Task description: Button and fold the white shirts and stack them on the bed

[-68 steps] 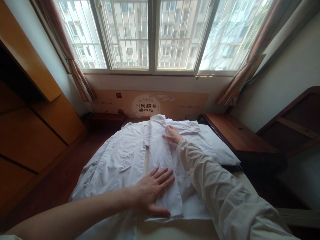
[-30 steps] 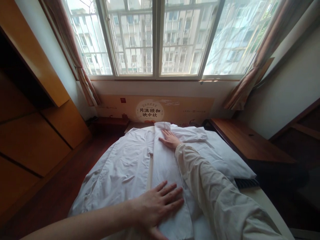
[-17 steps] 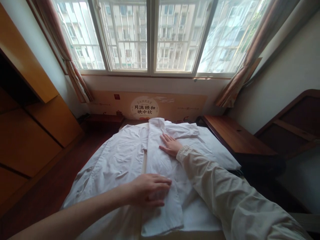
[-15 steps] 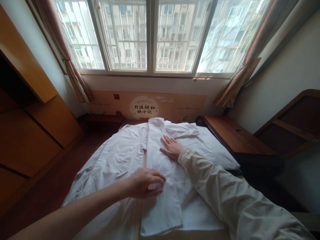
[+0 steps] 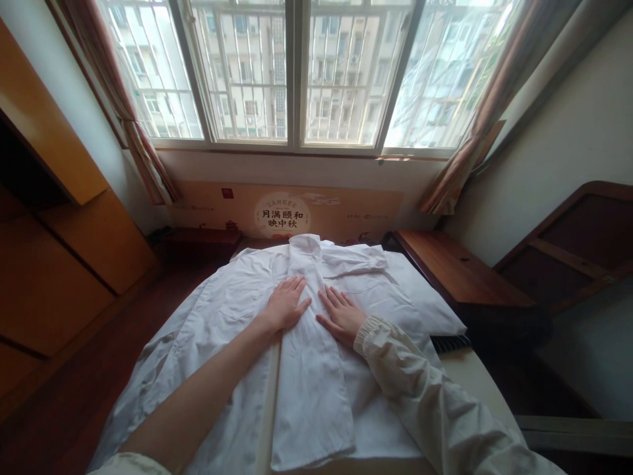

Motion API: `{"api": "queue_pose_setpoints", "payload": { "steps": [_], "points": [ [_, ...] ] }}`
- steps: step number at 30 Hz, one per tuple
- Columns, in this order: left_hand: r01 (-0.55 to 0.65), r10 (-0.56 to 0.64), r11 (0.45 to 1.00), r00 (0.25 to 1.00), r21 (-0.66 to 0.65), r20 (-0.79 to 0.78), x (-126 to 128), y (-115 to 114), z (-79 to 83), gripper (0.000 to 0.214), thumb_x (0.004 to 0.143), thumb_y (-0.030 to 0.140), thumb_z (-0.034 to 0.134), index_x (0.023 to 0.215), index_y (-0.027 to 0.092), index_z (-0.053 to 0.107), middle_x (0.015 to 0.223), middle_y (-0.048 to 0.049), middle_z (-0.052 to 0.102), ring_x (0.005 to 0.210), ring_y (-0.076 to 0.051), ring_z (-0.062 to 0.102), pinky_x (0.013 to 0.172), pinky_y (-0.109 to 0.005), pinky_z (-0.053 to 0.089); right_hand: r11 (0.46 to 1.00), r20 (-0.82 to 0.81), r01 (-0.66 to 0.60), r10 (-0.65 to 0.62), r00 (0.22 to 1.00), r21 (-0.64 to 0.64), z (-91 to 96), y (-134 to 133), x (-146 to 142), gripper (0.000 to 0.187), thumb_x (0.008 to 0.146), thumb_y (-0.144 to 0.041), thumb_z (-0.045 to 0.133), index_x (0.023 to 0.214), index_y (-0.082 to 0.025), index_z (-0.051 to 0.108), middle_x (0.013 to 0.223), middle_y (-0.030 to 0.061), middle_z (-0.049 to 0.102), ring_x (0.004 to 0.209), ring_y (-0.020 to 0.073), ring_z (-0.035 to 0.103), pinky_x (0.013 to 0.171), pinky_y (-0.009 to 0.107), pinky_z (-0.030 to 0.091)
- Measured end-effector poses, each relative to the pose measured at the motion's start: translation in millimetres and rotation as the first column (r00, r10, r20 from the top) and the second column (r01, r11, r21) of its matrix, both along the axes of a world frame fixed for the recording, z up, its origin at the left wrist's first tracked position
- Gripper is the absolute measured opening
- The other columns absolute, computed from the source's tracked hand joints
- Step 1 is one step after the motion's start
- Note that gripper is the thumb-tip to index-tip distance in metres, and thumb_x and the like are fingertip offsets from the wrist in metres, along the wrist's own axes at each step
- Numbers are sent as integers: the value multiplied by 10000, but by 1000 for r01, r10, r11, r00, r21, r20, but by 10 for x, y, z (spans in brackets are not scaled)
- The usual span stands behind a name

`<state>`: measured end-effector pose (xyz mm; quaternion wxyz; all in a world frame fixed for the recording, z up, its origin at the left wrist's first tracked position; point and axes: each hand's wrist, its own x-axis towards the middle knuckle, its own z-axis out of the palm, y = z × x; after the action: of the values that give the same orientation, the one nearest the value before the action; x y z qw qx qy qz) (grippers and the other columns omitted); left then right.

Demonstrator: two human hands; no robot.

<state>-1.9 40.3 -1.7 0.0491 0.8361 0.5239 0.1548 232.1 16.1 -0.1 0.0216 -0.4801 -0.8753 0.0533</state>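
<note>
A white shirt (image 5: pixel 311 389) lies in front of me, with one long panel folded over along its length and its collar at the far end. My left hand (image 5: pixel 287 303) rests flat on the upper part of that folded panel, fingers stretched forward. Close beside it, my right hand (image 5: pixel 342 315) lies flat on the cloth with fingers spread. Neither hand grips anything. To the left another spread of white cloth (image 5: pixel 217 330) with a pocket hangs over the edge. A narrow cream strip of the surface (image 5: pixel 270 409) shows between the two.
A black ribbed object (image 5: pixel 451 344) sticks out from under the cloth at the right. Beyond stands a brown wooden desk (image 5: pixel 459 267). Orange-brown cabinets (image 5: pixel 74 257) line the left side. A printed board (image 5: pixel 208 204) stands below the barred window (image 5: pixel 297 72).
My left hand has moved forward from a half-curled pose over the lower panel and now lies flat near its top. My right hand stays flat in about the same place.
</note>
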Motion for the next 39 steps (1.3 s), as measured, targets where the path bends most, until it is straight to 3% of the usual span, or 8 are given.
{"api": "queue_pose_setpoints", "payload": {
  "steps": [9,17,20,24,28,32,35,39],
  "points": [
    [-68,64,996,995,48,78,-31,-77,-57,580,1061,487,537,1573,215,549,1728,-127,424,1599,-312,392,1332,-549,264,1000,-22,3,-3,1000,-27,45,-88,15,833,1105,-681,246,1736,-137,284,1806,161,182,1683,323,154,1355,505,186],
    [-78,71,995,990,54,123,-19,-67,-73,576,1042,478,570,1560,226,551,1709,-147,448,1610,-370,354,1319,-617,232,993,65,41,-34,997,-112,269,-362,-104,943,1044,-722,403,1712,-61,320,1765,251,246,1648,415,247,1306,612,269],
    [-81,74,996,990,46,123,-12,-77,-75,572,1039,489,571,1554,241,552,1709,-133,452,1613,-373,345,1319,-611,229,992,135,40,-23,991,-123,437,-461,-100,898,999,-718,532,1679,-141,428,1727,235,367,1583,445,381,1270,685,286],
    [-141,126,987,975,74,182,-25,-66,-84,536,1015,487,620,1494,248,596,1690,-134,472,1578,-383,399,1311,-605,258,998,121,-51,57,991,-47,560,-503,-61,848,898,-757,684,1573,-253,589,1777,141,301,1613,465,301,1283,731,212],
    [-187,140,977,924,101,357,-84,3,-103,402,983,381,676,1338,192,673,1568,-171,573,1426,-337,572,1243,-526,408,980,75,-159,168,983,-119,504,-507,-91,897,917,-752,678,1620,-217,520,1735,158,397,1573,412,402,1276,630,334],
    [-199,136,979,801,46,583,-135,89,-136,253,923,269,699,1161,187,716,1272,-125,694,1119,-253,711,1008,-398,577,974,56,-183,192,980,-131,454,-535,-139,867,891,-686,750,1581,-199,554,1666,185,493,1474,426,523,1200,582,456],
    [-164,141,986,735,-28,663,-156,133,-126,170,907,217,630,1038,183,733,1091,-79,704,880,-187,689,833,-323,579,975,26,-181,186,982,-130,477,-583,-158,859,820,-679,815,1500,-191,622,1605,192,549,1385,436,588,1152,565,505],
    [-1,133,982,721,-191,680,-234,177,2,237,846,199,592,1027,164,740,900,-28,699,685,-127,581,656,-244,493,969,17,-197,202,979,-146,528,-661,-205,892,750,-680,856,1400,-99,667,1474,240,605,1286,439,617,1090,547,551]
  ]
}}
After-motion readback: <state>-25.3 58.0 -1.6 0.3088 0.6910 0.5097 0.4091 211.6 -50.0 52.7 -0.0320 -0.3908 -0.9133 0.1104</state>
